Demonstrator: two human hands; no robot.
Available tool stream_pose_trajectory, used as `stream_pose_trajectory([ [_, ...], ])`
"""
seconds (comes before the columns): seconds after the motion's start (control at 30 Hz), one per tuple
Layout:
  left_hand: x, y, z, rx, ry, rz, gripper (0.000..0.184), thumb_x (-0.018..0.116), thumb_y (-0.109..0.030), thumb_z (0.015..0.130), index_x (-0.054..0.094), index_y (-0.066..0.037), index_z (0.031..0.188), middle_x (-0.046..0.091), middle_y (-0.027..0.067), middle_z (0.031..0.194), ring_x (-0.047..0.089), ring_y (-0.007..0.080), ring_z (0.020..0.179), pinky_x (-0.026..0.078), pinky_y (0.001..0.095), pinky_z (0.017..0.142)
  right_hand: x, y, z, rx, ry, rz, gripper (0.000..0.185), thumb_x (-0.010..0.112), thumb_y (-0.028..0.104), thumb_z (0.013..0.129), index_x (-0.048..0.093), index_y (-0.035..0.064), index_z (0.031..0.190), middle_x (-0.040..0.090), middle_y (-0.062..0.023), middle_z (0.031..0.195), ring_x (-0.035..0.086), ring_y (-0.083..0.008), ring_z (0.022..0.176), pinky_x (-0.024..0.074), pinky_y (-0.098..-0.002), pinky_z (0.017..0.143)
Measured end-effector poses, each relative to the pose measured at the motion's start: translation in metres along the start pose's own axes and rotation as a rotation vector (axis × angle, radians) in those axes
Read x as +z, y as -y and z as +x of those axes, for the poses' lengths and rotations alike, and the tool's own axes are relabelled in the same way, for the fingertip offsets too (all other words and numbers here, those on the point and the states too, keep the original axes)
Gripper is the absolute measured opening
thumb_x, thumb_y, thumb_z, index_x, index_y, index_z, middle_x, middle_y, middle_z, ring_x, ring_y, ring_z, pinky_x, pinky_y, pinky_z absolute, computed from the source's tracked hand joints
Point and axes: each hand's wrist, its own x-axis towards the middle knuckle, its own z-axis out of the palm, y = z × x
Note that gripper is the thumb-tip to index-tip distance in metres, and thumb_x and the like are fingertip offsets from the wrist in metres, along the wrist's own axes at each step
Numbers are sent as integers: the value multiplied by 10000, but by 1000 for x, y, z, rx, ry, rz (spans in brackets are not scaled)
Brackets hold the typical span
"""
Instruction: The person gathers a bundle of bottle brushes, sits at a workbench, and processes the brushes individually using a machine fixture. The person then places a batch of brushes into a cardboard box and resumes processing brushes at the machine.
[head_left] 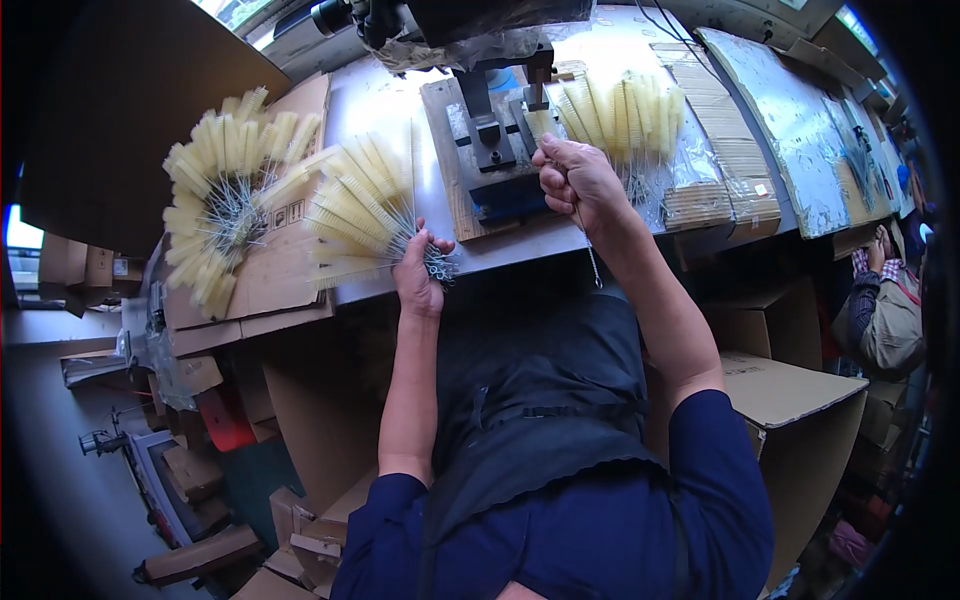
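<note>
My left hand (418, 275) is closed round the wire handles of a fanned bundle of pale-bristled tube brushes (352, 205), near the bench's front edge. The looped wire ends stick out beside my fingers. In my right hand (582, 182) a single wire-handled brush (541, 122) is pinched, its bristle end up at the small bench press (488, 135). Its twisted wire handle hangs below my palm and ends in a loop. Whether the brush touches the press's tooling, I cannot tell.
Left on cardboard lies a large heap of brushes (225, 180); another pile (635, 115) lies right of the press. Flattened cardboard (735, 160) is stacked farther right. Open cartons (800, 400) stand below the bench. Another person (885, 310) sits at the far right.
</note>
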Motion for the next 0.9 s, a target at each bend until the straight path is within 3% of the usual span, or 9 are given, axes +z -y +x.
stream_pose_trajectory([
  [0.1,7,0,-4,32,-2,21,288,610,-37,965,571,26,1243,620,53,887,643,156,713,612,388,740,-6,-4,-1,-79,-61,-185,227,604,221,967,621,34,840,454,29,557,328,-49,392,262,-240,349],
  [0.2,6,1,-2,54,-19,28,268,612,-21,959,584,27,1222,625,67,916,645,161,704,619,375,707,-7,-3,-1,-120,-71,-270,219,598,198,934,640,26,806,482,17,563,341,-43,383,272,-235,334],
  [0.4,3,2,1,74,-32,4,247,641,2,939,584,15,1179,621,76,942,645,172,702,623,382,687,-2,3,5,-118,-101,-308,216,591,179,929,642,12,803,479,11,560,353,-53,386,270,-233,342],
  [0.5,7,-1,-5,76,-32,13,238,664,16,929,578,4,1150,615,73,939,648,184,706,623,386,681,-1,6,7,-77,-110,-394,321,539,265,1055,621,21,863,481,17,557,353,-33,367,290,-213,318],
  [0.6,15,-2,-7,84,-37,1,242,681,31,921,570,-6,1133,610,69,920,652,194,712,623,381,679,-4,6,7,-60,-78,-278,225,589,188,942,644,1,829,495,2,581,371,-65,399,285,-242,356],
  [0.83,5,2,0,71,-22,-42,223,676,39,928,572,-21,1116,611,59,874,653,195,727,620,367,685,-30,24,1,-193,-185,-406,335,576,289,1046,640,6,879,485,20,560,350,-40,366,281,-219,332],
  [0.9,6,2,-4,65,-25,-52,205,676,27,935,579,-27,1108,613,58,868,652,193,732,616,369,690,-53,42,15,-309,-357,-803,391,598,372,1025,644,-16,1006,630,-57,703,518,-112,489,433,-278,461],
])
